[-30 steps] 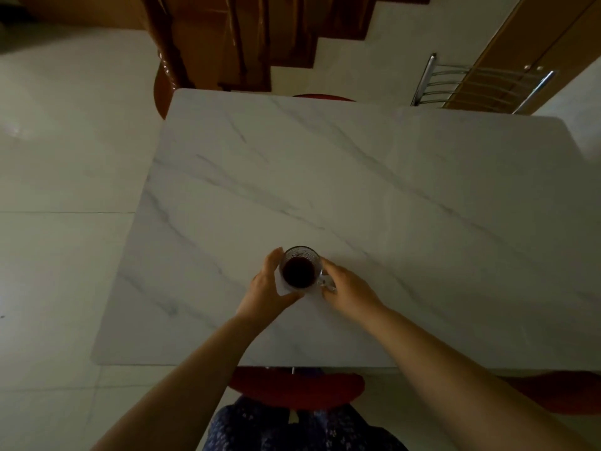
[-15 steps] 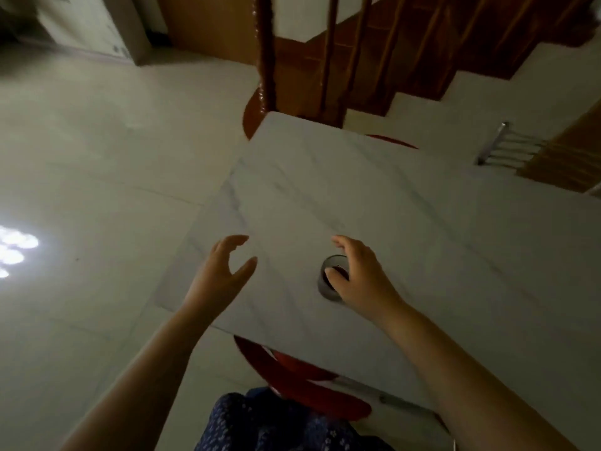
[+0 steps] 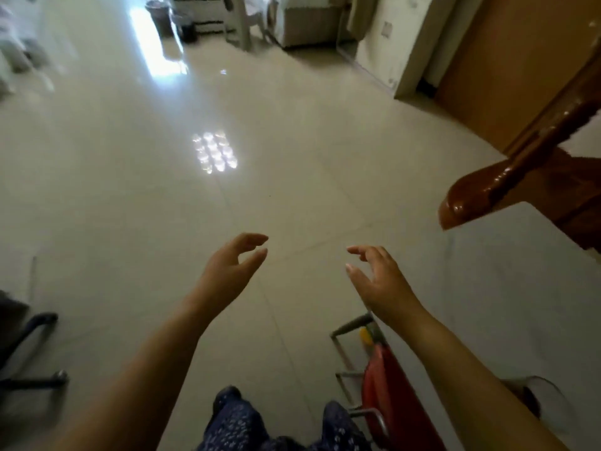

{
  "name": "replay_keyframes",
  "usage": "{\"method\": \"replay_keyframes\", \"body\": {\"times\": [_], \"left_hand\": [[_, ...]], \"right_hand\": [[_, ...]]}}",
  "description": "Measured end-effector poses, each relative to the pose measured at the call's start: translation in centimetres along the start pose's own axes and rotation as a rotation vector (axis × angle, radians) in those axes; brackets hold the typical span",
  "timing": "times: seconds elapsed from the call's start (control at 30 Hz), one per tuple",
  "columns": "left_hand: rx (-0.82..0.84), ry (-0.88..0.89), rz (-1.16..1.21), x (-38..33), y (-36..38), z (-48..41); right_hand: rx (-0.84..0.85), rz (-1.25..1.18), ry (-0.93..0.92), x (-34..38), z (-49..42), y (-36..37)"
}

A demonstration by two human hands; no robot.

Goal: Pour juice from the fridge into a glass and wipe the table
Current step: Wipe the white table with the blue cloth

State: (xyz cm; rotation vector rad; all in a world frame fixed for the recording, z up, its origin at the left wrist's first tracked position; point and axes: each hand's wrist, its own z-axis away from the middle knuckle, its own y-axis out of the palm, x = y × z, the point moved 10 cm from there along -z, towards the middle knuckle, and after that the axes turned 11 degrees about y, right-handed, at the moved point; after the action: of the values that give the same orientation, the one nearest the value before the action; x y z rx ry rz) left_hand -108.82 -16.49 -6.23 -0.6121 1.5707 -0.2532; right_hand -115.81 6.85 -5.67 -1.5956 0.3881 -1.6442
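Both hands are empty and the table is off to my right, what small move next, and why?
Probably step forward across the tiled floor to find a wiping cloth: the left hand and right hand are open and hold nothing, the white table sits at the right, and no cloth shows here.

A glossy floor (image 3: 292,118) of pale beige tiles fills most of the frame. At upper left it reflects a bright strip of daylight (image 3: 156,43), and near the centre a cluster of small light spots (image 3: 214,153). A dark brown wooden handrail (image 3: 481,193) comes in from the right, above the white table (image 3: 520,288). A red chair (image 3: 380,388) stands at lower right, and a black wheeled chair base (image 3: 29,353) at lower left.
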Motion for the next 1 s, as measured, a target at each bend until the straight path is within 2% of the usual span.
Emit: {"method": "replay_keyframes", "body": {"times": [0.27,0.4,0.7,1.0], "left_hand": [[-0.28,-0.11,-0.05,11.5,-22.7,3.2],[-0.441,-0.198,-0.066,16.3,-31.7,6.6],[-0.796,-0.472,0.012,26.2,-44.1,13.7],[-1.066,-0.599,-0.011,31.6,-54.3,13.4]], "right_hand": [[0.247,0.014,-0.316,22.9,-6.3,17.6],[0.383,0.054,-0.454,32.3,-7.2,26.2],[0.666,0.178,-0.661,46.3,-9.8,42.5],[0.87,0.214,-0.857,60.4,-14.7,55.0]]}}
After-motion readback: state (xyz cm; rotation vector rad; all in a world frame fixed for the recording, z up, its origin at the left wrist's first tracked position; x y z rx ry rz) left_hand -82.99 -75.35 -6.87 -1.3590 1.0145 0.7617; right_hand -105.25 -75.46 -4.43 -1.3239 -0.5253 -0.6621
